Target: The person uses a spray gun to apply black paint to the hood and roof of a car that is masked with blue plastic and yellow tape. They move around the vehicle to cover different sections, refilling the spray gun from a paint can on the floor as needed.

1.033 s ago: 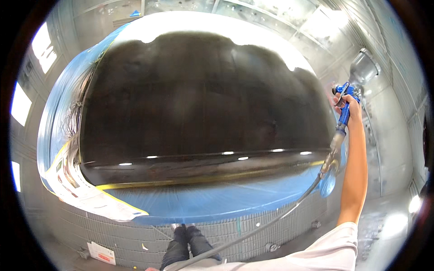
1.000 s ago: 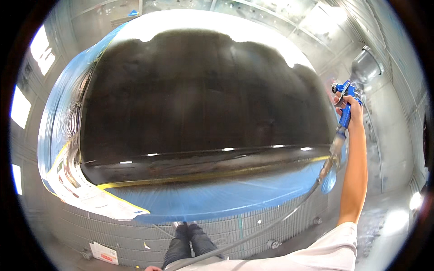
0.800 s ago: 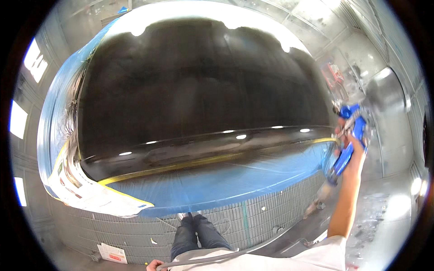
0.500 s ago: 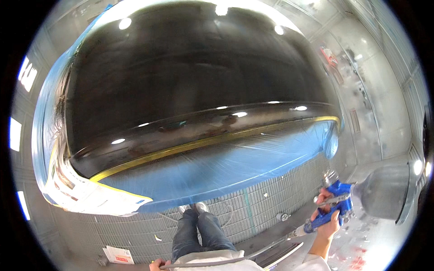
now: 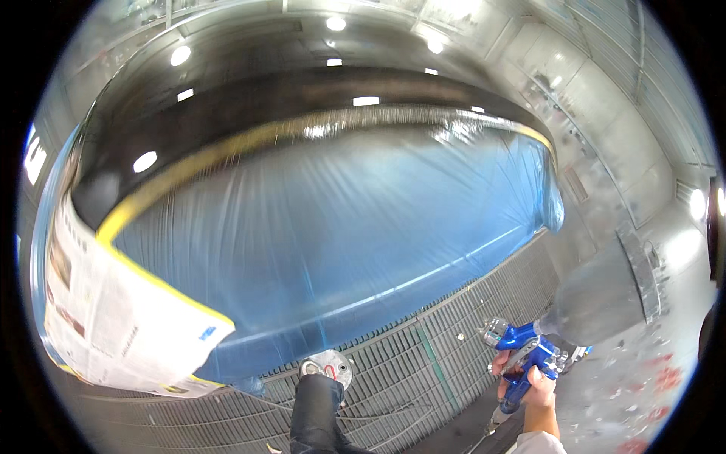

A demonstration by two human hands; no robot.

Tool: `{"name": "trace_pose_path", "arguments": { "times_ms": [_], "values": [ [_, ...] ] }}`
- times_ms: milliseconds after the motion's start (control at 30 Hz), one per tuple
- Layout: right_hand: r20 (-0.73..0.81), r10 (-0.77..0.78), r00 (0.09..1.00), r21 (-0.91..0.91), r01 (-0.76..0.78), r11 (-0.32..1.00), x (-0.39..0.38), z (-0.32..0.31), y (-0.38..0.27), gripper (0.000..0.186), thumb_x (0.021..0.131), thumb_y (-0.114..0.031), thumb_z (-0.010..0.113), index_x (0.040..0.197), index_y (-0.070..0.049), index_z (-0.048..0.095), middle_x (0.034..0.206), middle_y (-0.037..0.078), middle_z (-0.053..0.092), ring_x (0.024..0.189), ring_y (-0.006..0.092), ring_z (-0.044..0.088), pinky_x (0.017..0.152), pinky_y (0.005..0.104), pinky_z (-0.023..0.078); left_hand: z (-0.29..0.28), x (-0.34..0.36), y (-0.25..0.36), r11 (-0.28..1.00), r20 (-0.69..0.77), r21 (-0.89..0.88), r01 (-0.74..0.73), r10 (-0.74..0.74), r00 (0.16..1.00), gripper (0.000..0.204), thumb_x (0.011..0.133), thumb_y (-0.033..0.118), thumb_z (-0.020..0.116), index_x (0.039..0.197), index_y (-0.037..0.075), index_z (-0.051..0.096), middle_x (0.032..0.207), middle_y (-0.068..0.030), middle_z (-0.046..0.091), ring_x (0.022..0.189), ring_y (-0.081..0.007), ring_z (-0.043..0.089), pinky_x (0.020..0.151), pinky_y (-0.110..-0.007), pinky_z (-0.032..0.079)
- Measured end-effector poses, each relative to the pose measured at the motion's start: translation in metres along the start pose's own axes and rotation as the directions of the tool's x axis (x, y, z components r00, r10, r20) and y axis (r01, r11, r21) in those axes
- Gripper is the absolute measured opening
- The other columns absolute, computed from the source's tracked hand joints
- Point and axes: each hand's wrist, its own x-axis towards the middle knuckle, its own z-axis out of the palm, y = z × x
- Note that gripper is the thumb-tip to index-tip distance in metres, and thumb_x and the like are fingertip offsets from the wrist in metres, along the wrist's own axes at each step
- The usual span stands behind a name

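Observation:
My right hand [image 5: 535, 387] is closed round the grip of a blue spray gun [image 5: 527, 352], at the lower right. A large grey translucent cup [image 5: 601, 299] sits on the gun, and its nozzle end points left toward the masked car. Below the grip a hose fitting [image 5: 499, 416] runs down out of view. Ahead, the glossy black car panel [image 5: 265, 94] curves across the top. Yellow masking tape [image 5: 144, 198] lines its lower edge, above blue masking film [image 5: 325, 219]. The gun is apart from panel and film. My left hand is out of view.
Newspaper [image 5: 113, 310] covers the near left corner of the car. Under me is a metal floor grating [image 5: 401, 371]. A round pale thing with a red mark [image 5: 333, 368] is by my foot. A grey wall [image 5: 597, 113] with fittings stands at the right.
The panel has shifted up in view, and the film and newspaper look larger. My right hand with the spray gun appears farther left. My left hand, earlier on the hose, has left the picture.

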Motion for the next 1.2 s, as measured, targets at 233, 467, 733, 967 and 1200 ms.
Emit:
{"name": "trace_pose_path", "arguments": {
  "times_ms": [233,467,733,967,1200],
  "values": [
    [-0.151,-0.085,0.985,-0.063,0.076,0.995,-0.157,0.037,0.100,0.065,0.079,-0.043,0.071,0.116,0.006,0.051,0.097,0.019,0.062,0.082,0.0266,0.065,0.045,0.0315,0.057,0.020,-0.040,-0.142,0.957,-0.238,0.146,-0.249,0.279,0.930,0.010,0.080,0.010,0.066,0.075,0.002,0.064,0.066,-0.0193,0.061,0.058,-0.0350,0.060,0.055,-0.042,0.046],
    [-0.168,-0.268,0.949,-0.180,0.237,0.955,-0.202,0.107,0.056,0.050,0.090,-0.031,0.058,0.125,0.003,0.046,0.109,0.017,0.055,0.093,0.0221,0.059,0.041,0.0249,0.052,-0.044,-0.117,-0.171,0.978,-0.470,0.028,-0.208,0.196,0.861,0.034,0.076,0.019,0.077,0.061,-0.001,0.054,0.054,-0.0175,0.052,0.046,-0.0317,0.050,0.046,-0.036,0.039],
    [-0.061,-0.366,0.929,-0.329,0.327,0.886,-0.212,0.235,0.006,0.046,0.089,-0.016,0.054,0.126,0.009,0.044,0.111,0.017,0.055,0.097,0.0175,0.057,0.042,0.0203,0.051,-0.141,-0.142,-0.192,0.900,-0.661,-0.021,-0.435,0.314,0.681,0.032,0.078,0.008,0.073,0.059,0.001,0.048,0.050,-0.0067,0.046,0.047,-0.0117,0.041,0.045,-0.028,0.033],
    [-0.028,-0.380,0.925,-0.451,0.328,0.830,-0.174,0.424,-0.066,0.039,0.077,-0.007,0.055,0.112,0.010,0.057,0.098,0.017,0.065,0.078,0.0183,0.065,0.039,0.0231,0.052,-0.261,-0.103,-0.200,0.804,-0.723,-0.139,-0.579,0.317,0.614,0.031,0.071,0.007,0.076,0.059,0.001,0.047,0.049,-0.0056,0.044,0.045,-0.0127,0.041,0.044,-0.028,0.034],
    [0.240,-0.231,0.943,-0.646,0.332,0.687,-0.065,0.586,-0.154,0.032,0.079,-0.008,0.050,0.105,0.008,0.061,0.091,0.013,0.068,0.072,0.0153,0.066,0.038,0.0231,0.052,-0.346,-0.073,-0.158,0.649,-0.525,-0.233,-0.724,0.543,0.655,0.018,0.074,0.004,0.074,0.067,0.002,0.057,0.057,-0.0138,0.054,0.050,-0.0252,0.051,0.049,-0.034,0.043]
  ]
}}
